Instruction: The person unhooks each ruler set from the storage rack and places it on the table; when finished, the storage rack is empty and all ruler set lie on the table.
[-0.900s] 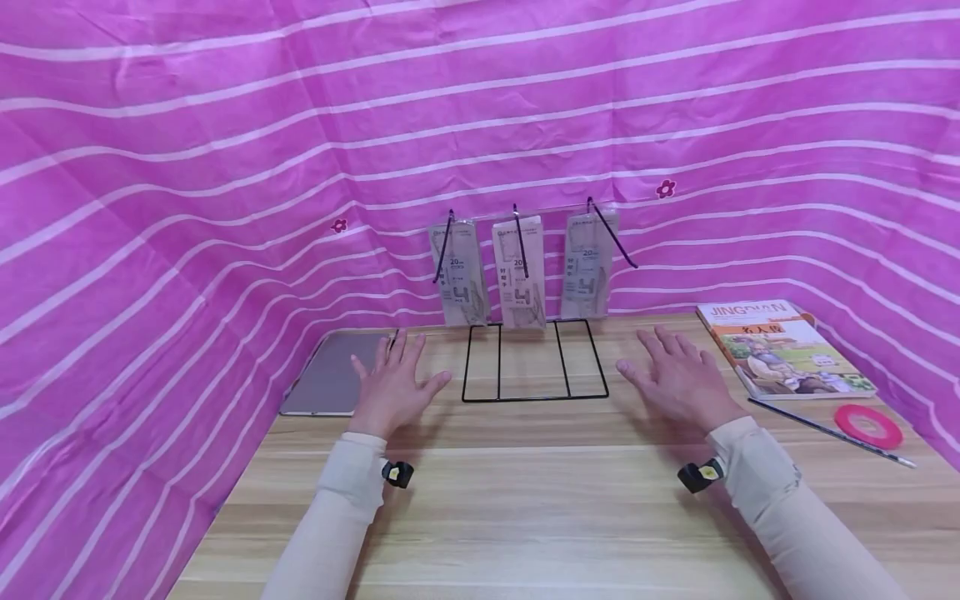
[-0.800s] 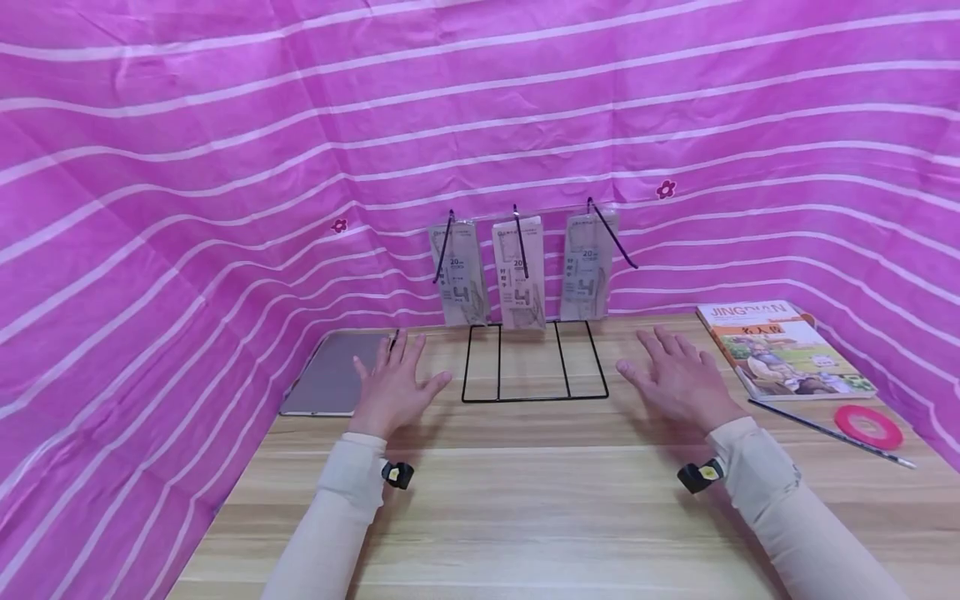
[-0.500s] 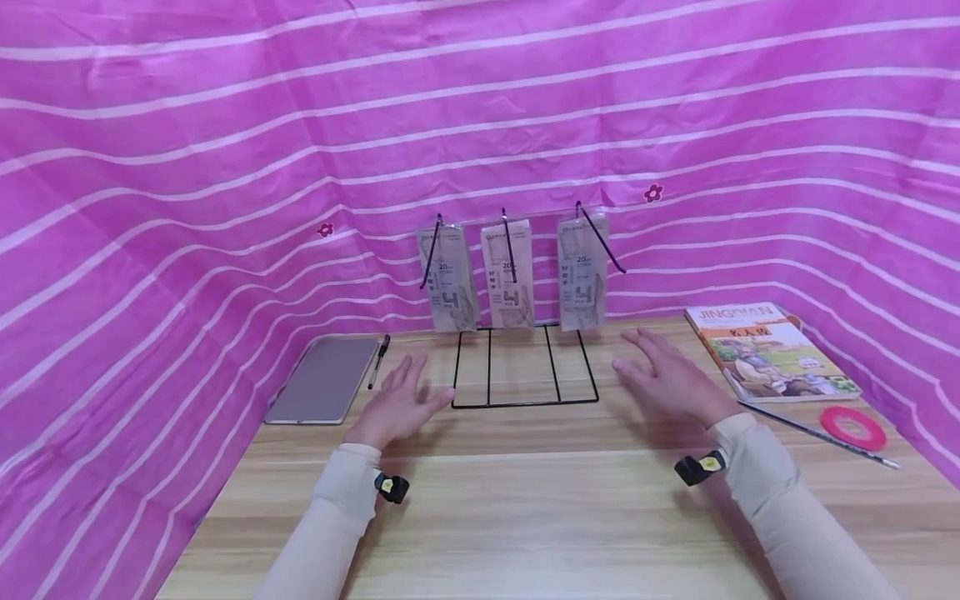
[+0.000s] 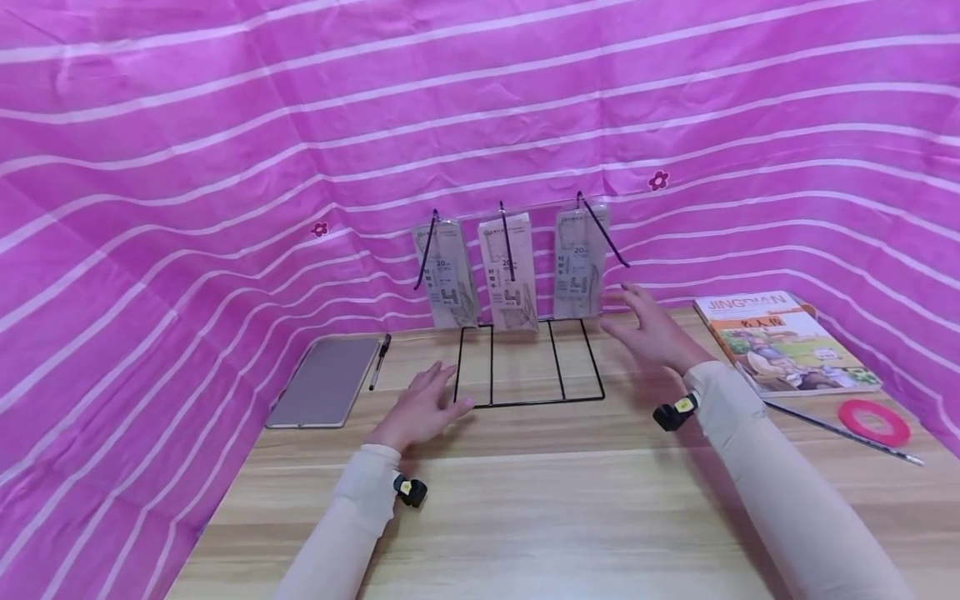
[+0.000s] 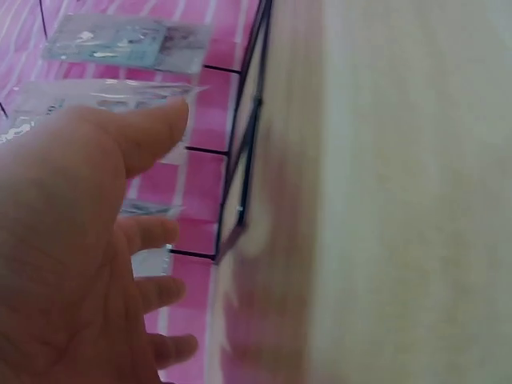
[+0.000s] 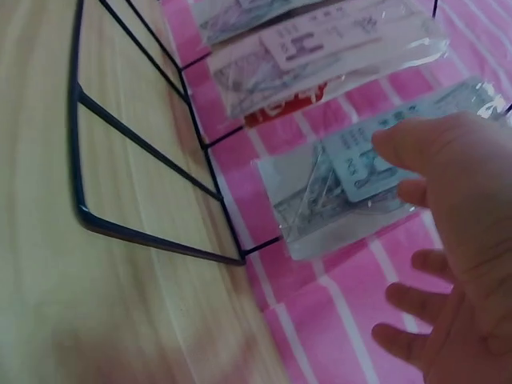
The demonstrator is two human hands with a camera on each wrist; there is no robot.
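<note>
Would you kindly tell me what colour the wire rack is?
The wire rack is black; the right wrist view shows it best.

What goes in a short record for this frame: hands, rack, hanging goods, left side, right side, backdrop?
Left hand: empty, by the near-left corner of the rack base
Right hand: empty, beside the right packet; contact unclear
Rack: black wire display rack, on wooden table
Hanging goods: three printed plastic packets, one per hook
Left side: gray slab, possibly a tablet; pen
Right side: "JINGDIAN" book, pencil, red tape roll
Backdrop: pink striped cloth
</note>
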